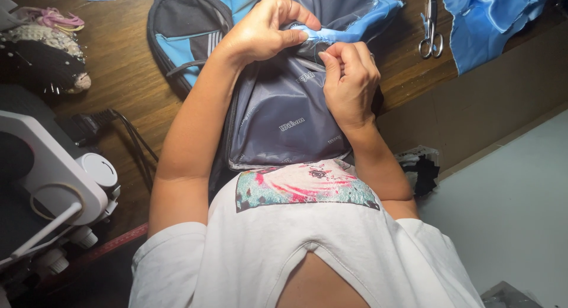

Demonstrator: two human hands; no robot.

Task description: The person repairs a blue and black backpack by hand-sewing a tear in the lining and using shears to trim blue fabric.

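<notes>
Glossy grey lining cloth (284, 113) with a satiny blue trim strip (307, 34); metal scissors (431, 30) by the far edge of the matt brown wooden worktop (124, 77); white smooth plastic machine (53, 172).

The grey bag lining (284, 115) hides whatever the right hand (350, 83) pinches. Beside the lining, the sewing machine (53, 178) and blue satin cloth (491, 18) are cut off by the picture's edges.

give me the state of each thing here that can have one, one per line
left hand: shut, pinching the light blue strip
right hand: shut, pinching at the grey lining
bag: lying on the wooden table, opened up
scissors: closed, lying flat
sewing machine: untouched, cable attached
</notes>
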